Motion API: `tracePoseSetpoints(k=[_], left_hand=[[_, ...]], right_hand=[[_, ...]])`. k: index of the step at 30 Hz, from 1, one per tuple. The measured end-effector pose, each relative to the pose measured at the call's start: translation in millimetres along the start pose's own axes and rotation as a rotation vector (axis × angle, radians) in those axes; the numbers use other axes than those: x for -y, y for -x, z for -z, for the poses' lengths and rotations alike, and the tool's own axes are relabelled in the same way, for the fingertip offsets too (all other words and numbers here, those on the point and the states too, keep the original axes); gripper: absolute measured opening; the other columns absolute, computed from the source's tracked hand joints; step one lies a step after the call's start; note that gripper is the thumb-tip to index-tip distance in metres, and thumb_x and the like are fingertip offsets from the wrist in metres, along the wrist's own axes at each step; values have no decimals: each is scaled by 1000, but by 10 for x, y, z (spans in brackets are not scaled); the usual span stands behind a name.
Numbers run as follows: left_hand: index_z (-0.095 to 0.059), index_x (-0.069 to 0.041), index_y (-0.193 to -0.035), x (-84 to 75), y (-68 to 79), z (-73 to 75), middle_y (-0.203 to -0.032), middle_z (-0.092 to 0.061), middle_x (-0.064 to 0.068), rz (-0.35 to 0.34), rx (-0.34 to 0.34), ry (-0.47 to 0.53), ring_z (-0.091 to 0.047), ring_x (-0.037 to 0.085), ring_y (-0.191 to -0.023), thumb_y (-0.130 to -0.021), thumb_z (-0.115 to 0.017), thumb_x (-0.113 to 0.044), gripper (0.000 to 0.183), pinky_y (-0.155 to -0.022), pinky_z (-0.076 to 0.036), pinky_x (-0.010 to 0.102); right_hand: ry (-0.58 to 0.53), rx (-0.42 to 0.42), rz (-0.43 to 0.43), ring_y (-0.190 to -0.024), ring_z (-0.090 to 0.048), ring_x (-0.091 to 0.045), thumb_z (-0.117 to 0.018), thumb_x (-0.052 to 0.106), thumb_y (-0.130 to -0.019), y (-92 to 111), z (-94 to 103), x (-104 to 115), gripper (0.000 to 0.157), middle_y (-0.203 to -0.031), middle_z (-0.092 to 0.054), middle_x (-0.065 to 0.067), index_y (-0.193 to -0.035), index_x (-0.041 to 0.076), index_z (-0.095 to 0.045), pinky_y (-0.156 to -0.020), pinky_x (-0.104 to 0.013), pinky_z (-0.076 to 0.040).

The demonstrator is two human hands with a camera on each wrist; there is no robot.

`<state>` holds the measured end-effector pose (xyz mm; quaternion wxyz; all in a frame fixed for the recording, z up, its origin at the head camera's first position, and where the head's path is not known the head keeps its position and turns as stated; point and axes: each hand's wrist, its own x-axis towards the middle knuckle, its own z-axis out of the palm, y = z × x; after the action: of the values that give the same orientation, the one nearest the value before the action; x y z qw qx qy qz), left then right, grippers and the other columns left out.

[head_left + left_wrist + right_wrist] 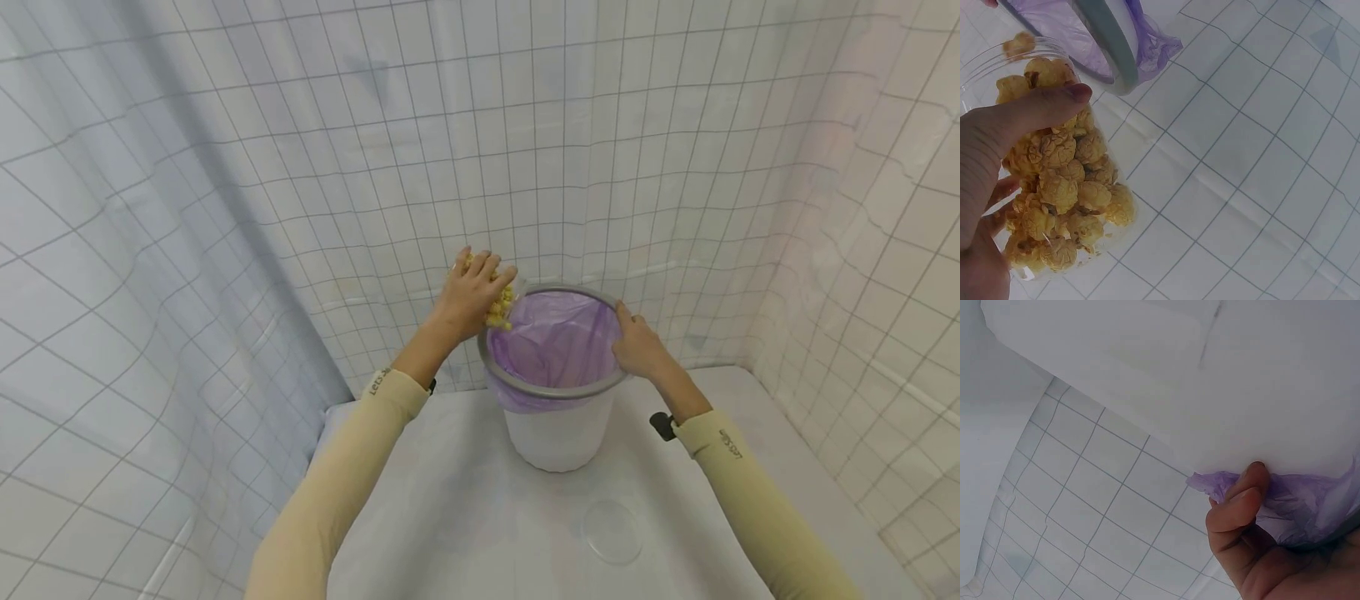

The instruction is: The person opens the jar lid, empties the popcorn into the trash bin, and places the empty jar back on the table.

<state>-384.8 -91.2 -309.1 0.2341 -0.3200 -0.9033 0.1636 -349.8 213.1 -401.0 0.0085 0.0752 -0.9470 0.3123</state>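
My left hand [471, 298] grips a clear plastic jar [1066, 181] filled with caramel-coloured popcorn [500, 308]. The jar tilts with its uncapped mouth toward the trash can, and a piece of popcorn [1019, 45] sits at the mouth in the left wrist view. A white trash can [558, 437] with a grey rim ring [555, 392] stands upright, lined with a purple bag [558, 342]. On its right side my right hand [640, 343] holds the rim. In the right wrist view, curled fingers [1235, 509] touch the bag's overhanging edge below the rim. The can's bottom is hidden.
A round clear lid [612, 532] lies on the white table [442, 500] in front of the trash can. Behind the table hangs a white grid-patterned curtain [525, 150], with more of it close along the left and right sides.
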Motion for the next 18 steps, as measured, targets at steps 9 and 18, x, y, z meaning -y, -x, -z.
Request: tracePoseSetpoints(k=[9, 18], left_hand=[[-42, -21, -152, -19, -15, 9, -154, -44, 13, -18, -11, -66, -37, 33, -150, -90, -80, -10, 73, -130, -24, 54], [-39, -22, -152, -39, -39, 15, -157, -41, 12, -29, -38, -145, -34, 32, -152, -86, -83, -12, 80, -132, -20, 53]], right_hand=[[5, -6, 2, -131, -44, -64, -41, 6, -96, -13, 5, 11, 77, -153, -27, -48, -163, -6, -5, -105, -71, -45], [15, -13, 0, -127, -48, -62, -41, 7, -96, -18, -13, -6, 77, -152, -28, -48, -163, -6, -5, -102, -69, -48]])
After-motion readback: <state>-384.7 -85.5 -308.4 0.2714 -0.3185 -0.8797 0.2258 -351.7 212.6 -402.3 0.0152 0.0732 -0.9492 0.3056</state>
